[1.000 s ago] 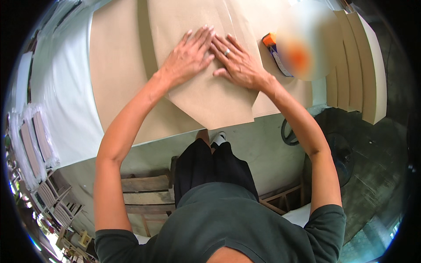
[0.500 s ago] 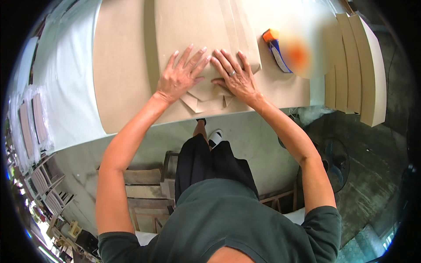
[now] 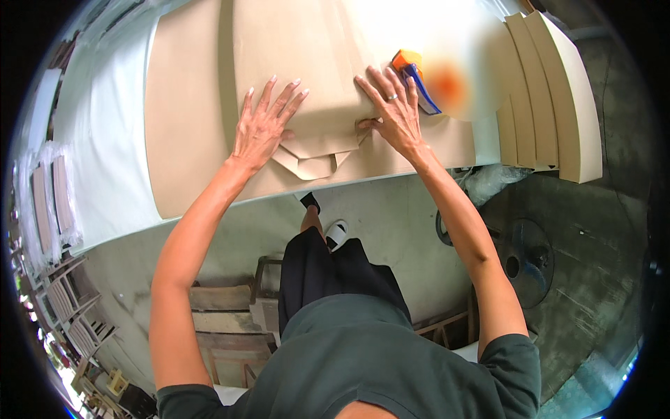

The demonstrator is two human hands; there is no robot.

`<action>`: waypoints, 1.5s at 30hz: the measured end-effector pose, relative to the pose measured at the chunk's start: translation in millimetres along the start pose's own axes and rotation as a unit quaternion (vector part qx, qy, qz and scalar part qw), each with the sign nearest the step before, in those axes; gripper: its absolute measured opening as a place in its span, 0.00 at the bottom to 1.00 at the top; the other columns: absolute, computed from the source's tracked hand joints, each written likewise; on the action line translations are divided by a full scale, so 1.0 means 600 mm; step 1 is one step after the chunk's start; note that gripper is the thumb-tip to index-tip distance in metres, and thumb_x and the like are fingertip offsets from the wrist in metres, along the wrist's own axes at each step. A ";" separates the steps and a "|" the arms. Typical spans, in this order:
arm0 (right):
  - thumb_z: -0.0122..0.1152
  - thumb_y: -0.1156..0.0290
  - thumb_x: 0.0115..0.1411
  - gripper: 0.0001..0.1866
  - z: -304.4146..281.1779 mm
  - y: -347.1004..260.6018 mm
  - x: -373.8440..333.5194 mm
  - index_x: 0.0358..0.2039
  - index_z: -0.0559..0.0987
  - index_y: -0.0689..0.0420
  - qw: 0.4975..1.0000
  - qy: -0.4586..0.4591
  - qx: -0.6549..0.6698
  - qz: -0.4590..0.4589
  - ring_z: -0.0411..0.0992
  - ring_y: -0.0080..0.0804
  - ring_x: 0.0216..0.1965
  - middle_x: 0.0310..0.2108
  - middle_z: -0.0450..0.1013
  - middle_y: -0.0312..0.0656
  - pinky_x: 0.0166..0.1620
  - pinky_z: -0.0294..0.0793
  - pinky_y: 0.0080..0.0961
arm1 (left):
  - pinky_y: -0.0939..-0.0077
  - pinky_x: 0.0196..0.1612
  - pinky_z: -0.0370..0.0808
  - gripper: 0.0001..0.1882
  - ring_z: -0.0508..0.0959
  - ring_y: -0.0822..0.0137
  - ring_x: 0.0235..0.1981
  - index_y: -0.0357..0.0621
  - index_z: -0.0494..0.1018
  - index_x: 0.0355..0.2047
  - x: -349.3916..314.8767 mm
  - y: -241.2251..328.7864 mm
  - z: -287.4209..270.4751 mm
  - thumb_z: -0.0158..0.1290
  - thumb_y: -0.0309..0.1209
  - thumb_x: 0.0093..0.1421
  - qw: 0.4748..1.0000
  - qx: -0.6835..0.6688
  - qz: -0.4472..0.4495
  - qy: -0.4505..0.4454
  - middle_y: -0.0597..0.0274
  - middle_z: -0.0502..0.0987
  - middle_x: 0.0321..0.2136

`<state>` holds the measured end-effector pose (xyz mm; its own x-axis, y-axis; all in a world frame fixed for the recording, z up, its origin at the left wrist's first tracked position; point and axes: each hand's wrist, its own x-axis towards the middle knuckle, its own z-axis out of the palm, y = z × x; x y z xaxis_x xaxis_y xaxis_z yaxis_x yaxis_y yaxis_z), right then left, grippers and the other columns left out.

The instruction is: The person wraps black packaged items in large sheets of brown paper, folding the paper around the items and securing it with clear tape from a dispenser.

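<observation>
A large brown paper bag lies flat on the table, its near end folded into angled flaps. My left hand rests on the bag's left side, open with the fingers spread. At the bag's right edge is my right hand, also open, its fingers spread and its thumb by the folded corner. Close beyond the right fingertips lies a blue and white item with an orange end; its kind I cannot make out. Nothing is held in either hand.
Brown paper lies under the bag on a pale table cover. Stacked folded brown paper stands at the right edge. A black fan is on the floor at right, and a wooden chair stands at lower left.
My hands have moved apart: the left slid outward to the left, the right outward to the bag's right edge. The view has shifted slightly, and the folded flaps between the hands show more.
</observation>
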<state>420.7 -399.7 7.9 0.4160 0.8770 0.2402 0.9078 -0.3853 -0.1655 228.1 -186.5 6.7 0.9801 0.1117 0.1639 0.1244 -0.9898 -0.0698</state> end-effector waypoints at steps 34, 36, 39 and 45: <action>0.57 0.57 0.59 0.33 0.056 -0.264 -0.071 0.58 0.65 0.66 0.963 0.077 0.227 -0.124 0.58 0.50 0.63 0.60 0.62 0.57 0.66 0.52 0.46 | 0.42 0.65 0.57 0.54 0.52 0.61 0.68 0.76 0.48 0.67 0.005 -0.012 -0.004 0.67 0.40 0.42 0.998 -0.056 -0.021 -0.033 0.85 0.51 0.67; 0.53 0.48 0.58 0.41 0.091 -0.348 -0.072 0.54 0.65 0.77 0.989 0.013 0.111 -0.094 0.53 0.54 0.65 0.60 0.57 0.67 0.67 0.49 0.48 | 0.42 0.66 0.55 0.54 0.52 0.62 0.68 0.77 0.48 0.66 0.014 -0.010 -0.004 0.67 0.40 0.42 0.998 -0.051 -0.016 -0.028 0.85 0.51 0.67; 0.44 0.41 0.60 0.45 0.114 -0.365 -0.082 0.53 0.65 0.80 0.999 0.004 0.037 -0.035 0.54 0.56 0.65 0.60 0.55 0.71 0.68 0.47 0.48 | 0.42 0.66 0.55 0.54 0.52 0.62 0.68 0.78 0.48 0.66 0.023 -0.005 -0.010 0.67 0.40 0.41 0.998 -0.056 -0.007 -0.020 0.85 0.51 0.67; 0.49 0.51 0.63 0.30 0.059 -0.198 -0.048 0.56 0.71 0.62 0.945 -0.151 0.273 -0.094 0.61 0.46 0.62 0.58 0.66 0.50 0.66 0.56 0.39 | 0.43 0.66 0.55 0.54 0.53 0.62 0.68 0.77 0.49 0.66 -0.006 -0.019 -0.004 0.68 0.39 0.41 0.997 -0.061 -0.030 -0.024 0.85 0.51 0.67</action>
<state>298.9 -368.8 -13.1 0.1421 0.9889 0.0439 0.7673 -0.0821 -0.6360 222.6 -176.1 9.0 0.9780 0.1722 0.1175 0.1662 -0.9843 0.0588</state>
